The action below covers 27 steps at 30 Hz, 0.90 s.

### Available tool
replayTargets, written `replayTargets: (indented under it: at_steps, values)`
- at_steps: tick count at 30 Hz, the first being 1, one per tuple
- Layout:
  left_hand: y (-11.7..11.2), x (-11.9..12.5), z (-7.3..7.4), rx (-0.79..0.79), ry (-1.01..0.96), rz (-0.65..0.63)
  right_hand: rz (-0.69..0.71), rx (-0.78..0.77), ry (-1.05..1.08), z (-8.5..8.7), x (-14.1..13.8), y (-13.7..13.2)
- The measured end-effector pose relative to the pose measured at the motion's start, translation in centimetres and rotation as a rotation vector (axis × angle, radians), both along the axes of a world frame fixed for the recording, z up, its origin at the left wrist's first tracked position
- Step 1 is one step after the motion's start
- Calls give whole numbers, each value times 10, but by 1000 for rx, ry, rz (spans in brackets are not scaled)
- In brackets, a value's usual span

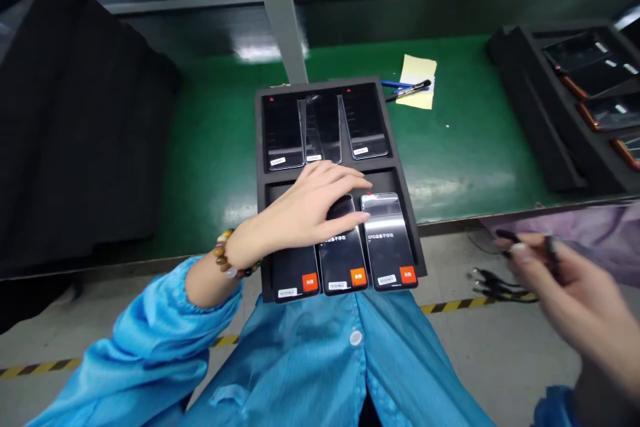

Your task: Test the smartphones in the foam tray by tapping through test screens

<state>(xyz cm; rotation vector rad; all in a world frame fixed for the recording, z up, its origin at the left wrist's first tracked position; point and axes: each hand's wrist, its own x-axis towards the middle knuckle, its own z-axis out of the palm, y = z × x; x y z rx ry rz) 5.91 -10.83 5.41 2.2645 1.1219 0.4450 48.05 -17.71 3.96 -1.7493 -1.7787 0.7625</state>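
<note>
A black foam tray (327, 171) juts over the bench's near edge with two rows of three phones. My left hand (305, 207) lies open over the front row, fingers stretched toward the right, partly covering the left phone (295, 273) and the middle phone (345, 257). Its thumb tip reaches the right phone (390, 240). All three front screens are lit, each with an orange-red square at the lower corner. Off to the right, my blurred right hand (580, 293) is closed around a black cable (507, 236), whose far part I cannot trace.
Black cable plugs (493, 283) hang beyond the bench edge near my right hand. Pens (410, 89) lie on a yellow note (419, 70) behind the tray. Another phone tray (545, 107) sits at right. A dark stack (85, 120) stands at left, beside a grey post (280, 7).
</note>
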Motion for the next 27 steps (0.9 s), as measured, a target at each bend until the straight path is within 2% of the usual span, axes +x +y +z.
replayTargets:
  at_steps: [3,5,8,11,15,19,27]
  values:
    - [14,28,-8,-13,91,-61,150,-160,128,-13,-23,-40]
    - [21,42,-17,-23,158,-76,279,-191,171,-24,-39,-61]
    - [28,55,-29,-31,230,-77,438,-95,223,-40,-55,-80]
    - [32,62,-35,-65,239,-61,535,2,196,-57,-64,-87]
    - [34,66,-36,-108,225,-47,582,89,47,-72,-67,-85]
    - [33,66,-36,-116,208,-33,603,173,-20,-76,-69,-80]
    - [26,70,-32,-102,209,-5,536,127,41,-76,-78,-82]
